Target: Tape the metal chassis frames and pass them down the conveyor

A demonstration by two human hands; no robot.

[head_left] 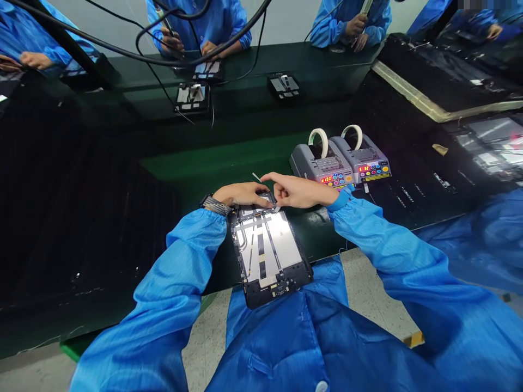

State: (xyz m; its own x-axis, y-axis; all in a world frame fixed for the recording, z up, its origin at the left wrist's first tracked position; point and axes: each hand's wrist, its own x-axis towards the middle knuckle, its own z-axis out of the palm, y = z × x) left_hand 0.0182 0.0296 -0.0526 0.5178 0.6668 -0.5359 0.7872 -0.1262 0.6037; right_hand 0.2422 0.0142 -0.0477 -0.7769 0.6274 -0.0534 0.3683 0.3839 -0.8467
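Blue smock [278,337], tiled floor [208,337], green workbench [327,234], left fingers [255,190] resting on tablet [265,256], right fingers [281,190] slightly open

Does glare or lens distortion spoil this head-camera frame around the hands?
Head view: wide-angle distortion bends the green workbench at the edges; glare whitens the black-framed device panel; the left hand and right hand look sharp, with no motion blur.

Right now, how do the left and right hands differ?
The left hand lies flat, back up, fingers on the top edge of the black tablet frame; the right hand reaches in from the opposite side, its index finger stretched past that edge. The left wrist wears a woven band; the right shows only a blue cuff. Both hands are bare.
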